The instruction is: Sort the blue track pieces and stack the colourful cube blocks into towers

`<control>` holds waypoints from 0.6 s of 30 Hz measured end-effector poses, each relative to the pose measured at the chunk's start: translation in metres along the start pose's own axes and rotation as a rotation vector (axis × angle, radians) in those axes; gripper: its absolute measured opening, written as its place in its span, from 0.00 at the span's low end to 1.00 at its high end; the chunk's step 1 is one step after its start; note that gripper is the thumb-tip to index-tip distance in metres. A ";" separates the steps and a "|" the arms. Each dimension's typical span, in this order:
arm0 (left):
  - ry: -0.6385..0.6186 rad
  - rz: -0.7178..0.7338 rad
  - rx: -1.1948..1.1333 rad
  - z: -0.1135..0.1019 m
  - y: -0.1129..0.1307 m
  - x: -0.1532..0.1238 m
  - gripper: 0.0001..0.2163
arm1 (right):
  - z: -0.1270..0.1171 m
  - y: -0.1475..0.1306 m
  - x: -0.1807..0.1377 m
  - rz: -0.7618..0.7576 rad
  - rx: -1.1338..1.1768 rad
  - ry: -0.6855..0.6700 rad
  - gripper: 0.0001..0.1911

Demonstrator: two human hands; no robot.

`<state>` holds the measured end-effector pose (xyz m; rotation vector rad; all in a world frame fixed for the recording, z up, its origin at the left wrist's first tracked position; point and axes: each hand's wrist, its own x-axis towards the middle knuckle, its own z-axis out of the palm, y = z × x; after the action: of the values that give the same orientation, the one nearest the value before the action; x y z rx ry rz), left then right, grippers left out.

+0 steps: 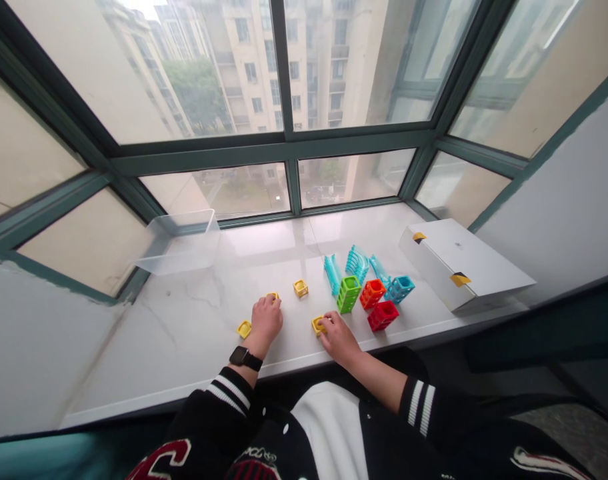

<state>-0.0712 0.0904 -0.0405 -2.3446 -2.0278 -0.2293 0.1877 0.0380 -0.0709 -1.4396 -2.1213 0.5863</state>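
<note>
Several small yellow square blocks lie on the white windowsill (194, 320). My left hand (267, 319), with a black watch on its wrist, is closed over one yellow block (273, 296) at its fingertips. Another yellow block (244, 329) sits just left of that hand. My right hand (337, 335) pinches a yellow block (318, 325) near the sill's front edge. A further yellow block (301, 288) lies alone beyond and between the hands.
Right of my hands stand a green block (349, 293), an orange block (373, 293), a red block (383, 315), a cyan block (400, 288) and cyan curved track pieces (357, 262). A white box (464, 263) lies far right. A clear plastic bin (181, 241) sits back left by the window.
</note>
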 end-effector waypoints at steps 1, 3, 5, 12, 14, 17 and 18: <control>-0.012 0.001 0.015 0.000 -0.006 -0.001 0.17 | 0.004 -0.002 0.005 -0.017 -0.004 -0.015 0.16; -0.020 -0.019 0.032 -0.001 -0.016 0.002 0.20 | 0.014 -0.009 0.017 -0.053 -0.013 -0.046 0.17; -0.013 -0.072 0.046 -0.001 -0.025 0.009 0.22 | 0.019 -0.019 0.028 -0.084 -0.022 -0.078 0.19; 0.113 -0.040 -0.198 0.000 -0.010 0.002 0.18 | -0.068 -0.044 0.017 -0.193 0.049 0.087 0.16; 0.089 0.113 -0.376 0.005 0.010 -0.013 0.17 | -0.112 -0.034 0.003 -0.130 0.036 0.187 0.14; 0.055 0.179 -0.531 0.015 0.041 -0.034 0.17 | -0.157 0.001 -0.017 0.055 -0.105 0.335 0.14; 0.046 0.173 -0.561 0.019 0.049 -0.038 0.16 | -0.164 0.015 -0.021 0.117 -0.166 0.359 0.15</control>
<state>-0.0266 0.0478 -0.0605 -2.7610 -1.9079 -0.9433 0.3074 0.0343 0.0442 -1.6290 -1.8456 0.1749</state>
